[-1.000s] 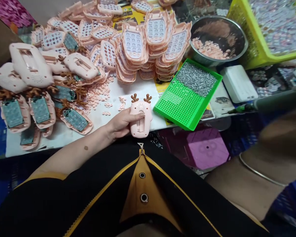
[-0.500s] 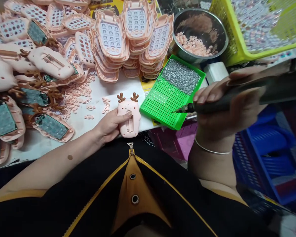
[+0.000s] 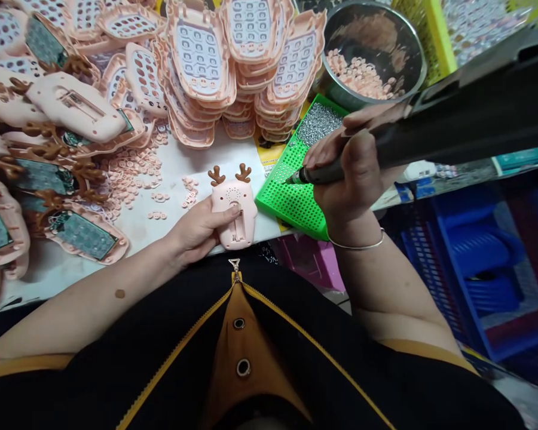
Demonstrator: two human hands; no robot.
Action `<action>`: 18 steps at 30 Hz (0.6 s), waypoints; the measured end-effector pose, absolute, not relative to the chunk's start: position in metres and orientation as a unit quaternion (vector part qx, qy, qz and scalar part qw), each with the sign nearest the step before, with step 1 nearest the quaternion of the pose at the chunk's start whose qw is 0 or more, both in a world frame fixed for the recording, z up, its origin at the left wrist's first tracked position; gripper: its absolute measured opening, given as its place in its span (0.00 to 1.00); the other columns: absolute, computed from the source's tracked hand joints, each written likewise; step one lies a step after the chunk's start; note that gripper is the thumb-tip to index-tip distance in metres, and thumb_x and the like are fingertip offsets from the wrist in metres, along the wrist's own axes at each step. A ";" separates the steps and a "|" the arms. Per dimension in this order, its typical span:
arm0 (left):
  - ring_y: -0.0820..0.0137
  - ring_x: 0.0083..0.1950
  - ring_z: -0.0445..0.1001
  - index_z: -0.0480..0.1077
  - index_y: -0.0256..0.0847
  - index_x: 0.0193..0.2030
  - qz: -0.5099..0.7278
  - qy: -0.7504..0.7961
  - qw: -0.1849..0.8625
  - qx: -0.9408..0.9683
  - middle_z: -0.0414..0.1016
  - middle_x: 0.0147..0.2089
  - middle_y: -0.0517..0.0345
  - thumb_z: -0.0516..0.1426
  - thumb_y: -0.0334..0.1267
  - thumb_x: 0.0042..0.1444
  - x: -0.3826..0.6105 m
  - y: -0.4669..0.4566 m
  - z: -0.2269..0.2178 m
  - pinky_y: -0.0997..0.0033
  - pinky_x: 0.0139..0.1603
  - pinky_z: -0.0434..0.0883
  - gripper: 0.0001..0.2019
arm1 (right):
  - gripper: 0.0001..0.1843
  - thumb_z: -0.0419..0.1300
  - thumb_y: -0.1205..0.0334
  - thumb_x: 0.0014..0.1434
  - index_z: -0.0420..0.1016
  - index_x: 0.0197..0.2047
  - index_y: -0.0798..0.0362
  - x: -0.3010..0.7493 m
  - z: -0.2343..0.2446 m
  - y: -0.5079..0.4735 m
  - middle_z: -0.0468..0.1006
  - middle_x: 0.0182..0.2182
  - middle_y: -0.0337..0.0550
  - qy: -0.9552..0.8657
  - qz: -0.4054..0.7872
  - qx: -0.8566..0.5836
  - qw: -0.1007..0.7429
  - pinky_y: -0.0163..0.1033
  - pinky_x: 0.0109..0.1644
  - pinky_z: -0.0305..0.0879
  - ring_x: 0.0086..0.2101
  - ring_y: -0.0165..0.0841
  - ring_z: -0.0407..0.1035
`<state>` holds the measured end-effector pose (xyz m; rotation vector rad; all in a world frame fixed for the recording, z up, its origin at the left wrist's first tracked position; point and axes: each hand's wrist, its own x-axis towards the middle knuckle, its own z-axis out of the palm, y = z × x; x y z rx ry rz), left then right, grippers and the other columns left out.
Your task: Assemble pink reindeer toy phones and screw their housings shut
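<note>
My left hand (image 3: 201,230) grips a pink toy phone (image 3: 246,206) with brown antlers at the table's front edge. The toy lies back side up, showing speaker holes and an uncovered battery slot, with my thumb across it. My right hand (image 3: 352,164) is wrapped round a dark electric screwdriver (image 3: 457,107), whose body reaches to the upper right. Its bit points left over the green perforated tray (image 3: 291,206). Small silver screws (image 3: 320,124) are heaped at the tray's far end, partly hidden by my right hand.
Stacked pink front shells with white keypads (image 3: 199,60) stand behind the toy. A steel bowl (image 3: 412,36) holds small pink pieces. Loose pink pieces (image 3: 130,173) and several toy bodies with circuit boards (image 3: 87,230) lie at left. Blue crates (image 3: 470,239) are at lower right.
My right hand has moved left with the screwdriver, bringing the bit over the tray nearer the toy. My left hand still holds the toy in place. The view has shifted slightly.
</note>
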<state>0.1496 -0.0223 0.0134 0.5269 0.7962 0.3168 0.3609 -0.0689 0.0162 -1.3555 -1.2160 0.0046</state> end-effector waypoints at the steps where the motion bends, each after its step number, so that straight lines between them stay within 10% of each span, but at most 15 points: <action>1: 0.65 0.39 0.79 0.78 0.35 0.43 0.147 0.377 0.879 0.251 0.82 0.39 0.51 0.73 0.32 0.44 0.149 -0.022 0.013 0.65 0.46 0.77 0.18 | 0.24 0.43 0.38 0.70 0.66 0.51 0.47 0.363 0.010 -0.067 0.73 0.31 0.43 -0.540 -0.001 -0.617 0.572 0.43 0.29 0.69 0.23 0.32 0.68; 18: 0.66 0.39 0.80 0.77 0.35 0.47 0.120 0.377 0.882 0.256 0.83 0.43 0.50 0.70 0.29 0.49 0.146 -0.018 0.014 0.66 0.46 0.76 0.17 | 0.26 0.39 0.41 0.72 0.69 0.57 0.46 0.362 0.005 -0.067 0.68 0.29 0.41 -0.558 -0.004 -0.655 0.509 0.48 0.31 0.73 0.24 0.35 0.70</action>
